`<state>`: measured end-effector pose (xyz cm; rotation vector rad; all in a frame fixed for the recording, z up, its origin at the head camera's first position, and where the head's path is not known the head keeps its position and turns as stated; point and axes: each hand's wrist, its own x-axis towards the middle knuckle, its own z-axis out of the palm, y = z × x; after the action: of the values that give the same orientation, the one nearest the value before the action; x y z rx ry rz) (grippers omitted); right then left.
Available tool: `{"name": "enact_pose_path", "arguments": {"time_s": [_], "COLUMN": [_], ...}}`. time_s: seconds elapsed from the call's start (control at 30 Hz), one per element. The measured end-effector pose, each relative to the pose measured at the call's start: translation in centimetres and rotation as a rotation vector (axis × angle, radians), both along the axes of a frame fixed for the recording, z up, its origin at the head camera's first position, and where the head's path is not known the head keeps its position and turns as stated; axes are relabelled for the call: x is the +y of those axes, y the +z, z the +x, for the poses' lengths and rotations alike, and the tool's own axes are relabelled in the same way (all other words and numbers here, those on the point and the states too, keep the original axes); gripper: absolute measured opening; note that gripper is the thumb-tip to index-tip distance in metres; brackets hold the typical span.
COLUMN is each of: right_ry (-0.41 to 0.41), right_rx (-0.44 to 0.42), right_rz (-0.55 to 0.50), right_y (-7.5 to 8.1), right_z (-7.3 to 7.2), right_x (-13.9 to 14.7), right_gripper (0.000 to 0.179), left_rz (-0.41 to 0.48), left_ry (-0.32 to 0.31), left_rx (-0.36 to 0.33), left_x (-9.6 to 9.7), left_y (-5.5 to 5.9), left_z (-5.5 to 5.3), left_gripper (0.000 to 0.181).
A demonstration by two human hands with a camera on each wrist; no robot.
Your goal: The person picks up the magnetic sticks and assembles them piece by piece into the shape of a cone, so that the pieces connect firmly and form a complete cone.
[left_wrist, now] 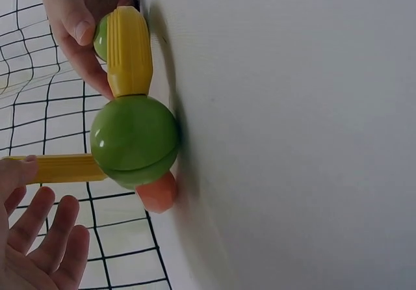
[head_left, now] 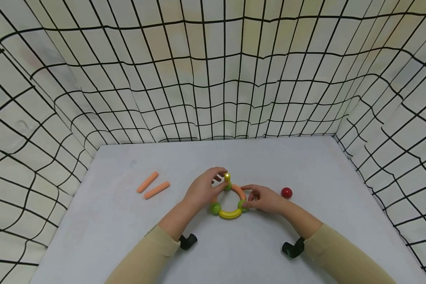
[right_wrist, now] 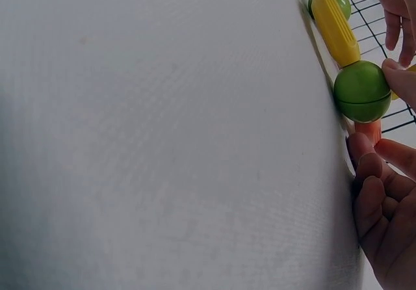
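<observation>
On the white table lies a ring of toy pieces: green balls (head_left: 215,208) joined by curved sticks, a yellow curved stick (head_left: 230,214) at the near side and an orange curved stick (head_left: 239,191) at the right. A yellow stick (head_left: 227,178) stands upright on the far green ball (head_left: 228,186). My left hand (head_left: 206,189) pinches this upright stick between thumb and fingers. With thumb and fingers, my right hand (head_left: 264,198) holds the right green ball (right_wrist: 362,91), its fingertips beside the orange stick (right_wrist: 368,131).
Two straight orange sticks (head_left: 157,190) lie to the left of the ring. A red ball (head_left: 286,192) is on the table beyond the right wrist. Black netting (head_left: 224,81) stands along the back and both sides. Black wrist devices (head_left: 294,248) sit under the sleeves.
</observation>
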<state>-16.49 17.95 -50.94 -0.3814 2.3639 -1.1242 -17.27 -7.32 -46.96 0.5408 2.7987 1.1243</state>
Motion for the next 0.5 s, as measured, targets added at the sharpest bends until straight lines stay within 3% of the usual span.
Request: {"name": "enact_pose_path", "arguments": {"time_s": [0.23, 0.5], "right_ry": [-0.009, 0.001], "right_rx": [-0.005, -0.002], "right_rz": [0.035, 0.027], "right_y": [-0.1, 0.1], "right_z": [0.0, 0.0], "right_x": [-0.1, -0.2], "right_gripper": [0.068, 0.068], "left_rz": [-0.016, -0.07], "left_ry": [0.017, 0.067], "left_rx": [0.015, 0.051], "left_x": [-1.2, -3.8], "left_y": [0.0, -0.1], "left_z": [0.2, 0.3], "left_gripper": [0.041, 0.038]}}
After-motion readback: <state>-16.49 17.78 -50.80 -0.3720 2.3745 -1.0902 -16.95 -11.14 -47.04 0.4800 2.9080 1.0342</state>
